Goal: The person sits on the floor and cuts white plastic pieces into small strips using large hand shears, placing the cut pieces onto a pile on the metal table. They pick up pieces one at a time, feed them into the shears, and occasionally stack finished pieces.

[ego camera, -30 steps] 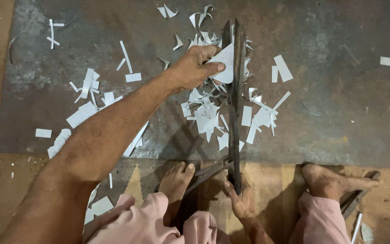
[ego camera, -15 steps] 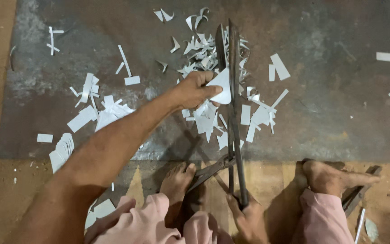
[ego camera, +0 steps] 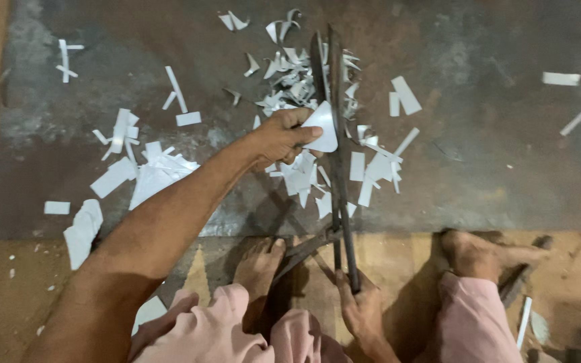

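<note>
Shears [ego camera: 334, 154], long, dark and heavy, lie lengthwise over a grey metal plate [ego camera: 492, 161] on the ground, blades pointing away from the person; blades stand nearly closed, one just beside the other, with a white sheet piece [ego camera: 322, 128] set against their left side. Left hand [ego camera: 284, 138] is clenched on the white sheet piece, thumb on top, fingers curled beneath, holding it at the blades about midway along their length; left forearm reaches in from the lower left. Right hand [ego camera: 361, 306] is closed around the upper handle of the shears near the plate's front edge; the lower handle runs off to the left, toward a bare foot [ego camera: 257, 269], and whether the foot presses on it cannot be told. A second bare foot [ego camera: 479, 252] rests to the right, well apart from the shears. White offcuts [ego camera: 304, 74], strips and curled slivers, lie scattered around the blades; larger white scraps [ego camera: 156, 171] lie to the left on the plate.
</note>
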Available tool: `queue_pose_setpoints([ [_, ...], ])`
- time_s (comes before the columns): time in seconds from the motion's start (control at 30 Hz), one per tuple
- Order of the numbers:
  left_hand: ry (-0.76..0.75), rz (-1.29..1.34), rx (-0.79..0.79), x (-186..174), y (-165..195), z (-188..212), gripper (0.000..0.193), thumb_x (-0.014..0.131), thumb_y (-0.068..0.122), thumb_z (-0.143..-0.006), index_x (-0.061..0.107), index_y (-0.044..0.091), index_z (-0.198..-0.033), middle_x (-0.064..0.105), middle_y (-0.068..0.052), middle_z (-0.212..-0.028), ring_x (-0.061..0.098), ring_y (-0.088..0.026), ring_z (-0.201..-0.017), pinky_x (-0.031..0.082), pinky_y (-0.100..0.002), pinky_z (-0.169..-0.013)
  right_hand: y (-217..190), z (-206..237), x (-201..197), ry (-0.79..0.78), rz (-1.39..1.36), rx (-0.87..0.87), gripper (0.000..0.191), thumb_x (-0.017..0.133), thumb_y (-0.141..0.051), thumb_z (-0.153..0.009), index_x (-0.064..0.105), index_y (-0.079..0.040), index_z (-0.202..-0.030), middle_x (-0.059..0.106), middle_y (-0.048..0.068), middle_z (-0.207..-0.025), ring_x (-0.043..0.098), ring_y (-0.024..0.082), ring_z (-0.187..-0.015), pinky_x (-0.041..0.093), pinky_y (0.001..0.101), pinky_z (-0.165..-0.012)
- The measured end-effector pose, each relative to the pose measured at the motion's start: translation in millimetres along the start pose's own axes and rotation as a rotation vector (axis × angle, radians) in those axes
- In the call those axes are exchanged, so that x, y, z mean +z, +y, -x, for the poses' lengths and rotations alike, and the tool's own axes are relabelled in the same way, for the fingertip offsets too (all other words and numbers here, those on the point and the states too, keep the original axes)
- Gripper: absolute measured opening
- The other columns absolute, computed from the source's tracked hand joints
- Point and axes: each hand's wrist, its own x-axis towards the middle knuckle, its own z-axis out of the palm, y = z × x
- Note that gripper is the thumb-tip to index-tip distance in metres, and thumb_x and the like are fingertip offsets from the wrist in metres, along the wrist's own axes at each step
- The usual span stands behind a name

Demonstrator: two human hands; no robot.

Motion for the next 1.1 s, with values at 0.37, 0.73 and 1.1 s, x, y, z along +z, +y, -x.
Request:
queue_pose_setpoints([
  [0.37, 0.320, -0.825, -0.234, -47, -108, 57, 0.039, 0.065, 0.033, -0.095, 0.068, 0.011, -0.127, 0.073, -0.017, -0.108, 0.062, -0.033, -0.094, 0.048, -0.046, -0.080, 57, -66, 63, 0.047, -0.230, -0.063, 0.054, 0.068, -0.042, -0.099, 0.062, 0.009, -0.082, 0.051, 0.011, -0.055, 0.048, 0.021, -0.049, 0.037, 0.0435, -0.047],
  [0.73, 0.665, -1.395, 0.010, -72, -172, 141, 0.041, 0.073, 0.026, -0.084, 0.066, 0.004, -0.117, 0.066, -0.018, -0.116, 0.062, -0.041, -0.108, 0.055, -0.051, -0.082, 28, -43, 65, 0.190, -0.162, -0.326, 0.036, 0.066, -0.029, -0.100, 0.068, 0.003, -0.084, 0.058, 0.012, -0.058, 0.055, 0.019, -0.054, 0.044, 0.0412, -0.054],
  [1.1, 0.809, -1.284, -0.464, -161, -137, 215, 0.086, 0.089, 0.031, -0.073, 0.048, 0.009, -0.145, 0.047, -0.019, -0.146, 0.042, -0.046, -0.136, 0.043, -0.054, -0.108, 18, -34, 60, 0.226, -0.160, -0.336, 0.033, 0.068, -0.024, -0.100, 0.067, 0.005, -0.084, 0.055, 0.012, -0.057, 0.054, 0.018, -0.055, 0.044, 0.0405, -0.056],
])
